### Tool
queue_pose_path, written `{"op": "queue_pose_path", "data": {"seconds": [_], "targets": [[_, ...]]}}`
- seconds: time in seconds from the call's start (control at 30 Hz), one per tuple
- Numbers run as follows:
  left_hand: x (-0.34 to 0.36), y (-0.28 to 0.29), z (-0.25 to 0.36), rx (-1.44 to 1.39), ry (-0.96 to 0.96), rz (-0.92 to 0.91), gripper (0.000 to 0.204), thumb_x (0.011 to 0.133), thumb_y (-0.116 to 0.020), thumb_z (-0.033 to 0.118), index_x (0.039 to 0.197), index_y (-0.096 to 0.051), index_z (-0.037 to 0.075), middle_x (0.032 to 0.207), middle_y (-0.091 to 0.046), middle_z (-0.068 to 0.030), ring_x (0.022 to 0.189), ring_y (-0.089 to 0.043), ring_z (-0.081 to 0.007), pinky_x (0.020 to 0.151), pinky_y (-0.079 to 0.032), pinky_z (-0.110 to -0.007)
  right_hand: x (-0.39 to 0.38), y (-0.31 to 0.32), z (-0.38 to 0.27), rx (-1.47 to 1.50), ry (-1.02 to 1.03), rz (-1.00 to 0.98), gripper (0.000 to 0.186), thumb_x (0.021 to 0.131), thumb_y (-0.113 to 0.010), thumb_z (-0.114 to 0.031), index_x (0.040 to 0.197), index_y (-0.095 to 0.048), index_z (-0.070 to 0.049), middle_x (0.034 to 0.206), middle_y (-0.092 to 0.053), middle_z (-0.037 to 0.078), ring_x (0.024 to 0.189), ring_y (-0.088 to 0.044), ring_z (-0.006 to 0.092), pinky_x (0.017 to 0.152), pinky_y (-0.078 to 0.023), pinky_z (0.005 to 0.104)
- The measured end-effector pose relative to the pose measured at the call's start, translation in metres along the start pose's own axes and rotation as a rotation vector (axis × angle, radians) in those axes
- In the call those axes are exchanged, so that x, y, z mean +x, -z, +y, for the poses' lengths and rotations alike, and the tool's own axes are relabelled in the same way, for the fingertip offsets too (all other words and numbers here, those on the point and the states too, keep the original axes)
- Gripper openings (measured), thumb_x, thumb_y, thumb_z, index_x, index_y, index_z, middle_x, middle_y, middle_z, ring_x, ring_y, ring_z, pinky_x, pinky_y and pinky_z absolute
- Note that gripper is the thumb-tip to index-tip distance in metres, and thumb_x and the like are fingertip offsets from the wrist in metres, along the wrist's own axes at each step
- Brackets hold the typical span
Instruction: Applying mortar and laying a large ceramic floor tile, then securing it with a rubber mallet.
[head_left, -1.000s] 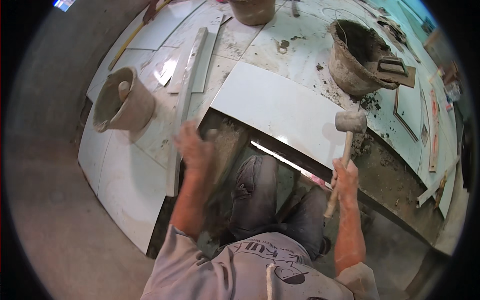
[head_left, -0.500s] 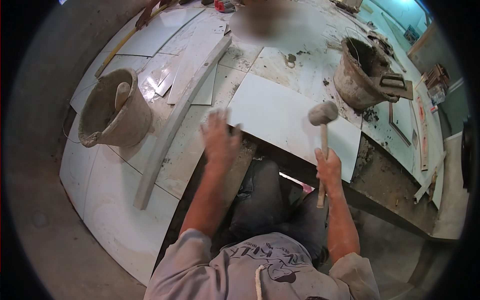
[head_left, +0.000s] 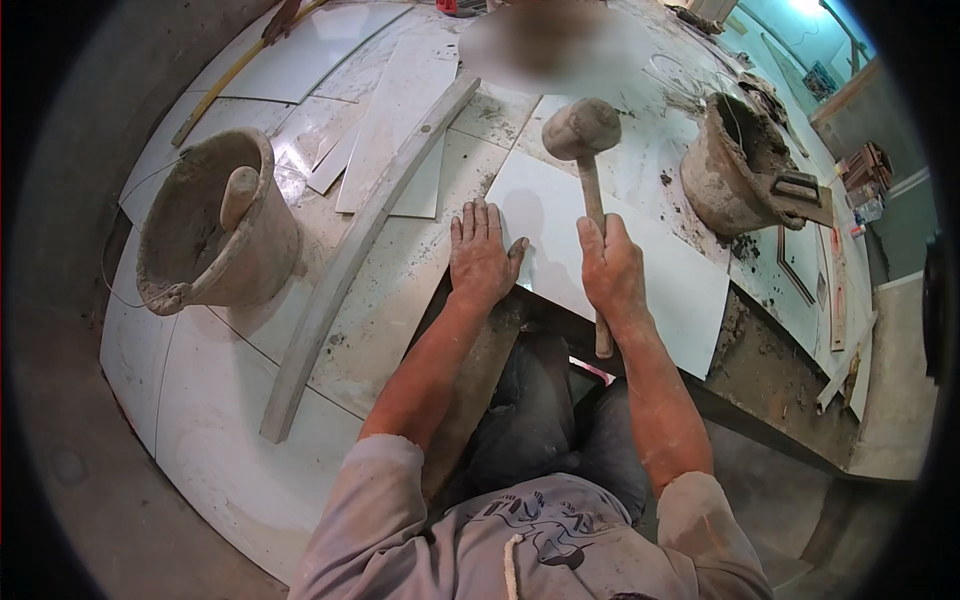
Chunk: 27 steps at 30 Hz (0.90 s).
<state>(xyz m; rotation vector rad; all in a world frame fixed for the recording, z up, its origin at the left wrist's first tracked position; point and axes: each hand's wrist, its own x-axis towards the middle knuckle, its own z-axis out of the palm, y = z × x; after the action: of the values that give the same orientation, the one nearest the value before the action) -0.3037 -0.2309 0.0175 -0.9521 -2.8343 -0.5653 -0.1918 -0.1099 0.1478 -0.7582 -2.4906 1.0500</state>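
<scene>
Head view: left hand [head_left: 483, 258] flat on tile [head_left: 640, 270], right hand [head_left: 612, 272] gripping mallet [head_left: 583, 135].

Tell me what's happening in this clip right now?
A person kneels over a white square floor tile. The left hand lies flat on the tile's near-left corner, while the right hand grips the wooden handle of a grey rubber mallet, its head raised above the tile. Two mortar-crusted buckets stand either side.

You had no packages, labels, signs or screens clearly in view; small colourful items at the far right edge were too blurred to identify.
</scene>
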Motion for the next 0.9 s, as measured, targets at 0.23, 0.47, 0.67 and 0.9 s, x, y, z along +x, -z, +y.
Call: {"op": "queue_pose_path", "data": {"seconds": [0.23,0.47,0.67,0.9], "targets": [[0.027,0.014,0.01,-0.037,0.021,-0.168,0.071,0.092,-0.044,0.047,0.14,-0.031,-0.004,0.149,-0.027,-0.0201,0.14,-0.023,-0.0309,0.113,-0.015,-0.049,0.054,-0.051,0.041,-0.46,-0.18,-0.236,0.044,0.096,-0.04,-0.04,0.106,-0.051,0.001,0.095,-0.064,0.027,0.095,-0.062,0.0416,0.084,-0.047,0.0489],[0.063,0.002,0.005,0.011,-0.079,-0.153,0.061,0.096,-0.038,0.041,0.143,-0.029,0.003,0.15,-0.027,-0.0152,0.14,-0.022,-0.0278,0.113,-0.015,-0.052,0.06,-0.042,0.049,-0.438,-0.167,-0.267,0.044,0.096,-0.042,-0.041,0.106,-0.052,0.001,0.093,-0.064,0.026,0.093,-0.062,0.042,0.083,-0.047,0.0493],[0.075,0.002,0.007,0.052,-0.055,-0.133,0.054,0.098,-0.033,0.033,0.143,-0.03,0.005,0.151,-0.026,-0.0113,0.14,-0.023,-0.0258,0.109,-0.014,-0.062,0.046,-0.016,0.02,-0.297,-0.131,-0.091,0.038,0.095,-0.044,-0.038,0.098,-0.05,-0.001,0.088,-0.064,0.027,0.084,-0.062,0.0443,0.076,-0.047,0.052],[0.077,-0.001,0.006,0.06,-0.075,-0.113,0.051,0.098,-0.028,0.03,0.143,-0.03,0.004,0.151,-0.026,-0.0099,0.141,-0.021,-0.0232,0.108,-0.01,-0.066,0.048,-0.056,0.042,-0.316,-0.159,-0.115,0.039,0.095,-0.045,-0.037,0.097,-0.05,0.002,0.089,-0.063,0.028,0.087,-0.061,0.0446,0.079,-0.047,0.0523]]}}
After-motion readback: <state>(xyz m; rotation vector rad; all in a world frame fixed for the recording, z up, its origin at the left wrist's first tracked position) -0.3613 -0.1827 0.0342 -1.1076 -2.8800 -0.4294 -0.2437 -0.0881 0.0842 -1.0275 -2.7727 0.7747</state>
